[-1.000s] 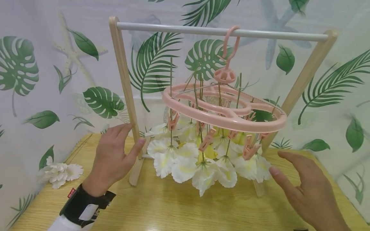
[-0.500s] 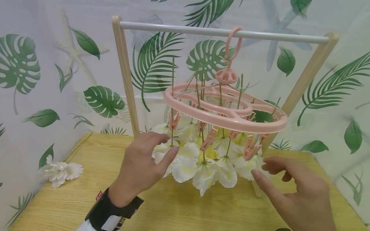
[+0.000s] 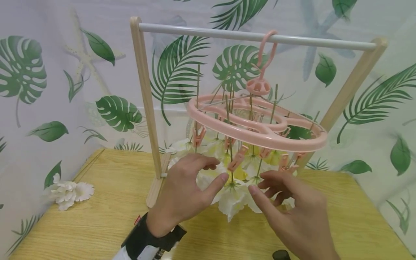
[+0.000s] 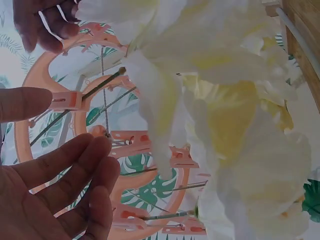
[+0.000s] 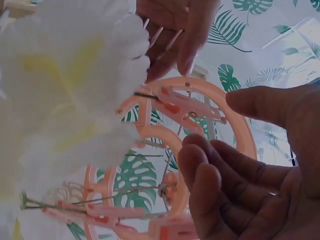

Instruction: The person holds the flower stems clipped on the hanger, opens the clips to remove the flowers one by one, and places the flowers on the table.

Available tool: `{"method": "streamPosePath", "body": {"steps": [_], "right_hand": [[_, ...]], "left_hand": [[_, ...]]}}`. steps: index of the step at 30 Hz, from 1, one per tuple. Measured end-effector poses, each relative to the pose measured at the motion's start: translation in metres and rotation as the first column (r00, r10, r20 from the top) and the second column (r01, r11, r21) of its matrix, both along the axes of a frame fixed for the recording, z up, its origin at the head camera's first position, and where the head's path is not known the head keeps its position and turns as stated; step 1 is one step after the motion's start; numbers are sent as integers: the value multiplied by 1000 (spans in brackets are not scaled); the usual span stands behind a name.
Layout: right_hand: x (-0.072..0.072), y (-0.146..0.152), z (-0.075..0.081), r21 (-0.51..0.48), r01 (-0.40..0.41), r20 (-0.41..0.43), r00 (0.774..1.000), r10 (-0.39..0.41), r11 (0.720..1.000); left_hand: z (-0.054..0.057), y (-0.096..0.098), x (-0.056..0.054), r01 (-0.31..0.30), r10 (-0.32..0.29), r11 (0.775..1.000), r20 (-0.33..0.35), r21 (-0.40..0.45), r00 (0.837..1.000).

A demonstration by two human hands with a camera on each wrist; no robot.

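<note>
A pink oval clip hanger (image 3: 256,136) hangs by its hook from a rack's white bar. White and yellow artificial flowers (image 3: 231,198) dangle upside down from its clothespins, stems pointing up. My left hand (image 3: 190,189) is before the flowers, thumb and fingers apart and holding nothing. Facing it, my right hand (image 3: 297,211) has its fingers bent loosely, also holding nothing. A front clothespin (image 3: 238,159) with a stem hangs above and between the two hands. In the left wrist view the left thumb overlaps a clothespin (image 4: 67,100); whether they touch I cannot tell.
The wooden rack's left post (image 3: 147,97) and right post (image 3: 351,83) flank the hanger. One loose white flower (image 3: 69,193) lies at the left of the wooden table (image 3: 107,224). A small black object (image 3: 281,255) shows at the front edge. Behind is a leaf-printed cloth.
My left hand has moved right from beside the left post to in front of the flowers. My right hand has moved left, closer to it. The hanger stays in place.
</note>
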State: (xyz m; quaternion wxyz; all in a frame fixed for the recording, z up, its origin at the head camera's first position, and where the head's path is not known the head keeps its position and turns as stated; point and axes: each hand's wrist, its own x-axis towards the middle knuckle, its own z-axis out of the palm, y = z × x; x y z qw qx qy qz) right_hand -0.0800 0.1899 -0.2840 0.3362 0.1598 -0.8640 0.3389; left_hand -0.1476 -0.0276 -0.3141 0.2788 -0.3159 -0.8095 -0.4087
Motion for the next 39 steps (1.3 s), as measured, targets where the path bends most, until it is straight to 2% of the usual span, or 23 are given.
{"method": "streamPosePath", "body": {"steps": [6,11,18,24,31,39], "right_hand": [[-7,-11,1,-60,27,132,991,-19,998],[-12,-14,3,-104,19,189,982,1,994],[-29,-18,4,-173,-76,190,976,109,982],[-41,-20,-3,-221,-126,189,967,169,967],[-47,-23,-8,-266,-164,178,960,215,950],[-51,-22,-8,-332,-225,112,955,275,916]], "left_hand": [[3,5,-1,44,-44,999,58,8,997],[4,9,-4,96,-97,995,91,17,991],[4,11,-12,151,-156,988,161,44,975],[0,12,-17,175,-191,980,217,92,957],[-5,16,-20,227,-258,964,297,134,919],[-6,19,-22,267,-319,941,289,206,903]]}}
